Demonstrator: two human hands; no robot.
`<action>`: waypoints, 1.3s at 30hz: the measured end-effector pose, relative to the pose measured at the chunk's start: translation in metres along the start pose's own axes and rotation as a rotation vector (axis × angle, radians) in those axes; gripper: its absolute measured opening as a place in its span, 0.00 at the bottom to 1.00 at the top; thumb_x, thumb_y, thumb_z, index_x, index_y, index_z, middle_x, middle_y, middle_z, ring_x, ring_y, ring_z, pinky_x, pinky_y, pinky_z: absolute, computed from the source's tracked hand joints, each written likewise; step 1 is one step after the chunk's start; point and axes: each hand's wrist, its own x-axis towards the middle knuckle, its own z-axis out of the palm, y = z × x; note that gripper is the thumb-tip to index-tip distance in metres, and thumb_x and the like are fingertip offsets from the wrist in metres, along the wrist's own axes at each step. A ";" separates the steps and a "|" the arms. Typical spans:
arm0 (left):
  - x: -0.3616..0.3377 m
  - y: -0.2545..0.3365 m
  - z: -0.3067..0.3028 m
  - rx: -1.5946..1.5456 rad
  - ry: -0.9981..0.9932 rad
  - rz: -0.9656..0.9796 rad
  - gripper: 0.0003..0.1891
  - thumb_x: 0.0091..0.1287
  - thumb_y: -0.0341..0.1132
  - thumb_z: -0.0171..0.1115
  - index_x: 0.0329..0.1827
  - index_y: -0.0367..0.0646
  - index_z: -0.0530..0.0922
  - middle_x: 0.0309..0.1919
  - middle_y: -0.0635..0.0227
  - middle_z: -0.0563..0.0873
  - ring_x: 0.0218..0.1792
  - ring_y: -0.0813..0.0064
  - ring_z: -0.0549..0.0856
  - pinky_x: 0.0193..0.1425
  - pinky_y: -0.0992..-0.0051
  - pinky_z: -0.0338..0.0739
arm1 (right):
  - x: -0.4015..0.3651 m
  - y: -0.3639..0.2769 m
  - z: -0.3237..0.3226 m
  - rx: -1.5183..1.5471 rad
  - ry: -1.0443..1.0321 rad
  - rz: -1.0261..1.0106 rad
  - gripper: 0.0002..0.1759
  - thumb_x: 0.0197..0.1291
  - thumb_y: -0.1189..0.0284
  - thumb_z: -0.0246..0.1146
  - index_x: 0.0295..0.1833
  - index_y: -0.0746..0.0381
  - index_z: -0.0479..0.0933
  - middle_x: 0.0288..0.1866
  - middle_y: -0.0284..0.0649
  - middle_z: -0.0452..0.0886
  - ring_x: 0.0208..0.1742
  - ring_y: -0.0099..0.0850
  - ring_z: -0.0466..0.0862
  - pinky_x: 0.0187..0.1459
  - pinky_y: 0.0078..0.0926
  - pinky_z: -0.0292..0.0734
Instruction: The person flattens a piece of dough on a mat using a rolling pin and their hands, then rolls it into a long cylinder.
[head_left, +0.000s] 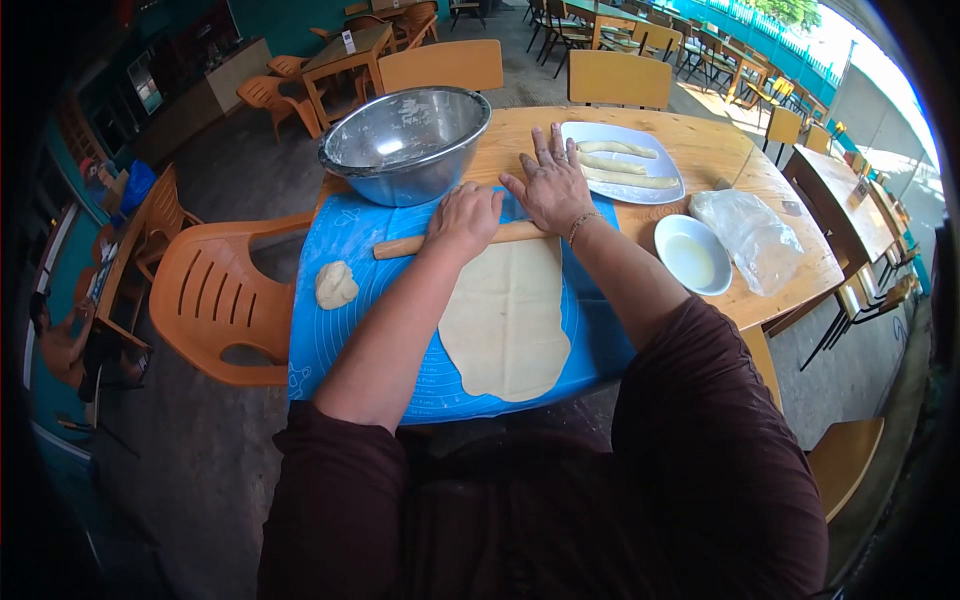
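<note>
A wooden rolling pin (400, 247) lies across the far end of a flattened sheet of dough (505, 320). My left hand (467, 222) is on the pin, its fingers bent over it and close together. With fingers stretched out and spread, my right hand (553, 185) rests over the pin's right part, its fingertips near a white plate (590, 128). Underneath is a blue silicone mat (375, 290) printed with white lines. A small lump of dough (336, 286) sits on the mat's left side. Several rolled dough strips (615, 164) lie on the plate.
A large metal bowl (400, 182) stands at the back left of the wooden table (795, 275). To the right are a small white bowl (715, 283) and a clear plastic bag (750, 240). An orange chair (205, 300) is at the left, and a person (65, 345) appears farther left.
</note>
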 end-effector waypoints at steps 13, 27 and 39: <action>0.014 -0.025 0.015 -0.160 0.104 -0.010 0.15 0.74 0.38 0.55 0.36 0.35 0.81 0.41 0.47 0.85 0.47 0.44 0.83 0.53 0.53 0.77 | 0.019 0.000 -0.007 -0.068 -0.038 -0.028 0.35 0.73 0.47 0.48 0.61 0.68 0.80 0.81 0.59 0.55 0.85 0.52 0.46 0.82 0.50 0.40; -0.014 -0.041 -0.049 -0.075 -0.335 0.159 0.15 0.67 0.41 0.67 0.41 0.35 0.83 0.42 0.48 0.85 0.48 0.48 0.83 0.54 0.55 0.76 | 0.004 0.001 -0.034 0.301 -0.315 -0.193 0.16 0.63 0.61 0.61 0.41 0.63 0.86 0.43 0.51 0.85 0.48 0.48 0.85 0.52 0.43 0.79; -0.056 0.015 -0.092 -0.112 -0.135 0.173 0.12 0.64 0.33 0.69 0.42 0.36 0.76 0.42 0.53 0.81 0.49 0.50 0.80 0.54 0.56 0.74 | -0.062 0.009 -0.076 0.530 -0.146 -0.284 0.12 0.53 0.76 0.69 0.45 0.62 0.86 0.43 0.47 0.81 0.50 0.46 0.81 0.55 0.40 0.77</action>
